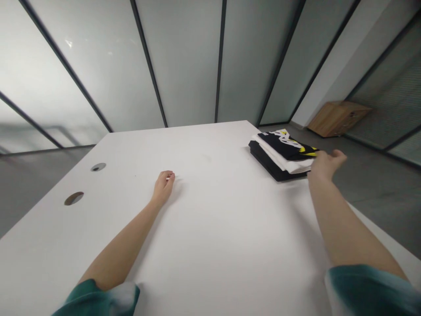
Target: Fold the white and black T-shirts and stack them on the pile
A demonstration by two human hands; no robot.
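A stack of folded clothes lies near the table's right edge. On top is a folded black T-shirt (279,145) with a white and yellow print. Below it shows a folded white garment (289,166), and at the bottom a folded black garment (268,162). My right hand (325,163) is at the stack's right side, its fingers closed on the edge of the top T-shirt by the yellow print; the fingertips are partly hidden. Over the left half of the table, my left hand (164,182) is loosely curled, with nothing visible in it.
The white table (210,228) has two round cable holes, a near one (74,198) and a far one (98,167), at its left. Frosted glass panels (184,61) stand behind it. On the floor at the right is a wooden cabinet (338,117).
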